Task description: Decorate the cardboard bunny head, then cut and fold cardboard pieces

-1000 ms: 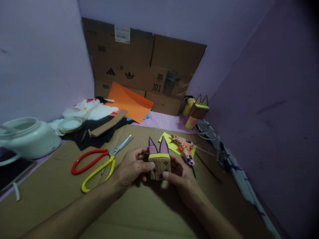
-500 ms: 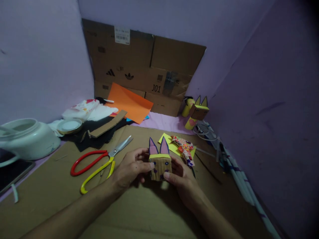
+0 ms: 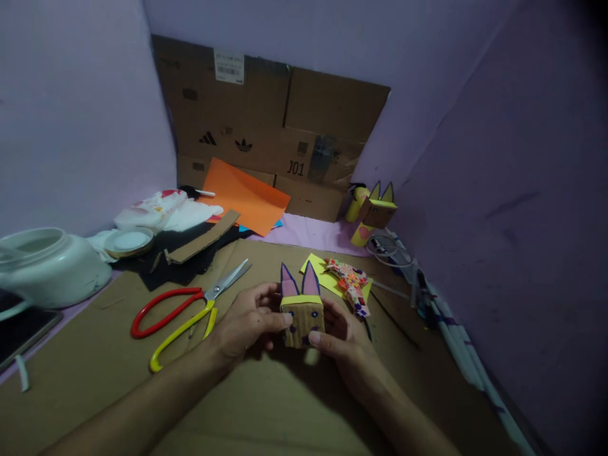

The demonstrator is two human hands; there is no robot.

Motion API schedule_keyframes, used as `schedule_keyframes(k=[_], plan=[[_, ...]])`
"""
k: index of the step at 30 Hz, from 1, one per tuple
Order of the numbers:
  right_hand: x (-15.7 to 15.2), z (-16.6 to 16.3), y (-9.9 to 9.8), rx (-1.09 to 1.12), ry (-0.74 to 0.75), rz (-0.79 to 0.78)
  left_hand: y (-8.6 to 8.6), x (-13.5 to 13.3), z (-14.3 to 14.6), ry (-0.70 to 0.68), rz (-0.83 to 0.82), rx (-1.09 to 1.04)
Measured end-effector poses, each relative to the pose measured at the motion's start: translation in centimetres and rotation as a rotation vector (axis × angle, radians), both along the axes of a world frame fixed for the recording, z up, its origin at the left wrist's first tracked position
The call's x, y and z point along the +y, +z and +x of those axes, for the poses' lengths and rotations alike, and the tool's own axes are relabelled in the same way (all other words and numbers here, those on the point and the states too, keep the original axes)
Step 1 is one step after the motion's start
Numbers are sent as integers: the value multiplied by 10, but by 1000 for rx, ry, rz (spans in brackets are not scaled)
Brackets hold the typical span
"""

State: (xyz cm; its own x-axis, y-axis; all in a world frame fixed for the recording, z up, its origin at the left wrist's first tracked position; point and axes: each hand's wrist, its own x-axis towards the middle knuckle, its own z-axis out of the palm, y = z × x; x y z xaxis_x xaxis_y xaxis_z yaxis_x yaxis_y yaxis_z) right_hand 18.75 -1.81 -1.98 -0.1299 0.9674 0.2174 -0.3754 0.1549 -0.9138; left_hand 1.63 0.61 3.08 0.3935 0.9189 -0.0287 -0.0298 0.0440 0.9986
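Observation:
Both hands hold a small cardboard animal head [image 3: 303, 315] just above the brown cardboard sheet [image 3: 95, 380]. It is a brown cube with a yellow band and two pink, purple-edged ears, its drawn face turned toward me. My left hand [image 3: 244, 322] grips its left side with thumb and fingers. My right hand [image 3: 339, 342] grips its right side, thumb across the lower front. Right behind it lie a yellow paper [image 3: 327, 275] and a strip of patterned paper [image 3: 351, 282].
Red-and-yellow scissors [image 3: 187, 310] lie left of my hands. A white jar [image 3: 47, 266], a lid [image 3: 128, 240], black felt and an orange sheet [image 3: 247, 193] sit at the back left. A flattened carton leans on the wall. A second cardboard figure [image 3: 377, 212] stands far right.
The hands and the cardboard head have barely shifted; the grip is the same. The view has drifted slightly.

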Motion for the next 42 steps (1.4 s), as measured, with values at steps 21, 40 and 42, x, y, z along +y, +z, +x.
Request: schedule_keyframes(k=[21, 40, 42], plan=[[-4, 0, 2, -212, -287, 89, 4, -5, 3, 3, 47, 53], [-3, -7, 13, -588, -514, 251, 1, -4, 6, -2, 111, 116], [-4, -7, 13, -578, -518, 229, 0, -4, 6, -16, 138, 111]])
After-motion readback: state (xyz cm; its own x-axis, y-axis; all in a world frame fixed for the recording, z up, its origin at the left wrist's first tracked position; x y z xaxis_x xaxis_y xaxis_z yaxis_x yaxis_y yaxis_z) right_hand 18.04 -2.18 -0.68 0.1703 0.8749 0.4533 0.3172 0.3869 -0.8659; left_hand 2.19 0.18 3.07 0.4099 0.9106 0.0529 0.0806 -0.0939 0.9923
